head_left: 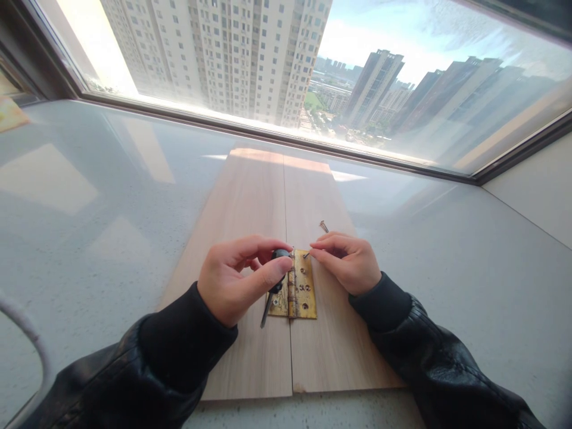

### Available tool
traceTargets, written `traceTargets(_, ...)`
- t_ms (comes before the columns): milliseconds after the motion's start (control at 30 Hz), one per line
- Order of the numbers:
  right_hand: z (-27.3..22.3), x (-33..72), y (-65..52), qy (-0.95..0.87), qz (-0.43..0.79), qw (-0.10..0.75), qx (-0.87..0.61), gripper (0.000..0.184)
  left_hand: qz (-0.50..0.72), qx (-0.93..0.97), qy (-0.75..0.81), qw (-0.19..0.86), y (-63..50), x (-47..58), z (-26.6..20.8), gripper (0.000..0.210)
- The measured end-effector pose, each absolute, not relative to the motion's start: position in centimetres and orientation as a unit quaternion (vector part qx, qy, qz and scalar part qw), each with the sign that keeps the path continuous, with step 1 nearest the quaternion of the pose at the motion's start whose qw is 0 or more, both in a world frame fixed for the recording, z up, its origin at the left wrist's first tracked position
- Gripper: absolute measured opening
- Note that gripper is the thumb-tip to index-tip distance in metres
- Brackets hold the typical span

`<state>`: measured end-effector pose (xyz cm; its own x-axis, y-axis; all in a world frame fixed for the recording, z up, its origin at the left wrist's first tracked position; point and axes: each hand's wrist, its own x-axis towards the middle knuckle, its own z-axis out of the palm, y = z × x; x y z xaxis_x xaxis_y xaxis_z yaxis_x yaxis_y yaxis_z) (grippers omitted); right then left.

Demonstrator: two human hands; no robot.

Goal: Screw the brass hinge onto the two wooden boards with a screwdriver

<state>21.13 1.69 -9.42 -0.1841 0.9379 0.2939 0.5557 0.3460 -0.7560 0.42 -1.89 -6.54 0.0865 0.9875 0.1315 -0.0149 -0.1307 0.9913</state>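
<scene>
A worn brass hinge [311, 300] lies across the seam between two pale wooden boards. My left hand [239, 271] is closed round a short screwdriver [279, 256] with a black handle, its shaft pointing down toward me over the hinge's left leaf. That leaf is partly hidden by the hand; one cross-head screw [276, 302] shows in its lower corner. My right hand [346, 259] pinches a small screw [306, 255] at the top hole of the right leaf. Several holes below it in that leaf show. How deep the pinched screw sits, I cannot tell.
A few loose screws [323, 226] lie on the right board [344, 351], just beyond my right hand. The left board [250, 363] sits alongside on a pale speckled counter [451, 268]. A window frame [277, 132] borders the far side. A white cable [38, 339] curves at the left.
</scene>
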Motion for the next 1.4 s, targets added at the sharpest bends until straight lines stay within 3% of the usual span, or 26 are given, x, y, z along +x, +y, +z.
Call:
traceTargets(333, -9.36, 21.16, 1.62, -0.743, 0.218, 0.356, -0.524, 0.012, 0.506, 0.557, 0.438, 0.493, -1.79, 0.41, -6.58, 0.019)
traceTargets(900, -8.89, 20.86, 1.13, -0.809, 0.231, 0.339, -0.421, 0.014, 0.505, 0.564, 0.427, 0.494, -1.76, 0.45, -6.62, 0.020)
traceTargets(1400, -9.24, 21.00, 1.52, -0.732, 0.276, 0.321, -0.535, 0.019, 0.498, 0.571, 0.435, 0.486, -1.80, 0.39, -6.73, 0.018)
